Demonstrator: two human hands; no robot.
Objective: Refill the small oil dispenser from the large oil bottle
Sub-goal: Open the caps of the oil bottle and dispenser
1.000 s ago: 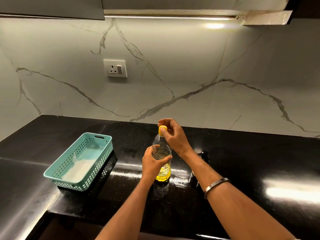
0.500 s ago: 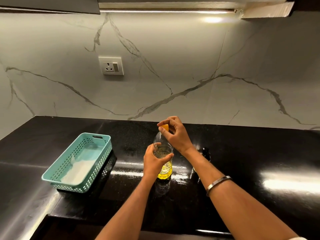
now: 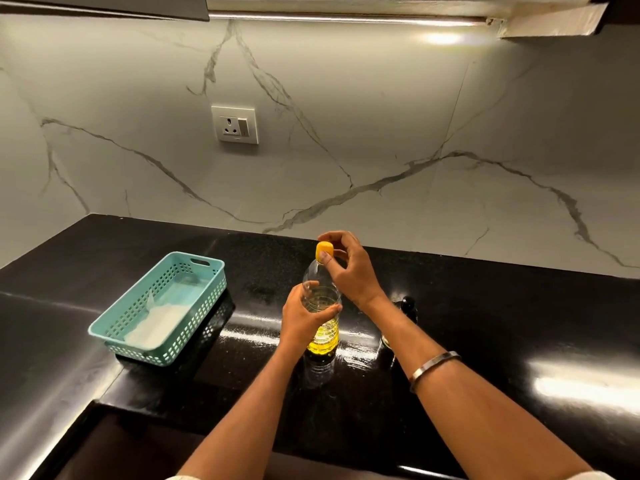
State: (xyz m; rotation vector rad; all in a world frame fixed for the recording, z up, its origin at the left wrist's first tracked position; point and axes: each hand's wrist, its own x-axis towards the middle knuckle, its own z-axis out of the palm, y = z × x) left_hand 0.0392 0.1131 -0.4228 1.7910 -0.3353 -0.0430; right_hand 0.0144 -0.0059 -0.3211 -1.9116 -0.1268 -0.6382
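Head view: left hand (image 3: 302, 317) grips oil bottle (image 3: 323, 306); right hand (image 3: 349, 268) pinches cap (image 3: 325, 250).

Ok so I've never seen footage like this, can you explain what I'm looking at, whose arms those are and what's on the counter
There is no machine here. A person wears a camera on the head, so the one view looks forward and down along their own two arms.

The left hand grips the middle of a clear oil bottle that stands upright on the black counter; yellow oil fills its lower part. The right hand pinches the bottle's yellow cap, which sits on the neck. That wrist wears a metal bangle.

Left of the bottle sits a teal basket with something white inside. Behind the right forearm stands a small dark-topped container, mostly hidden, possibly the dispenser. On the marble wall is a socket.
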